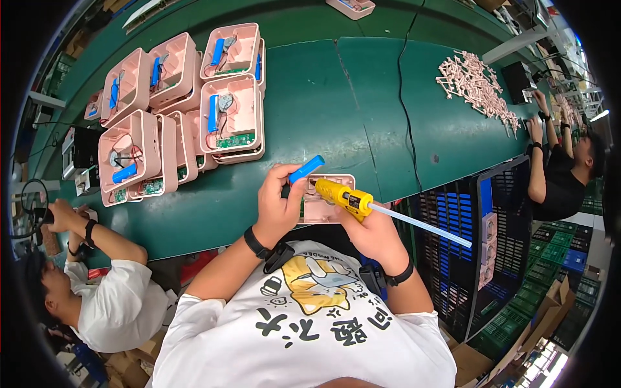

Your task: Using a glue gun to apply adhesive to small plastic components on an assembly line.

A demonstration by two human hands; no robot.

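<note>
Lane across mid-bench

The green bench [304, 97] offers room between the stacked pink housings [187, 97] and the pink parts heap [475, 84], a black cable [400, 97] (a thin one) crossing it. The glue stick [420, 224] juts right from the yellow glue gun [339, 196].

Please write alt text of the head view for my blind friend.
A person holds a blue cylinder in the left fingers and a yellow glue gun in the right fingers, near an open pink case. Other pink cases sit stacked at left on a green table.
</note>
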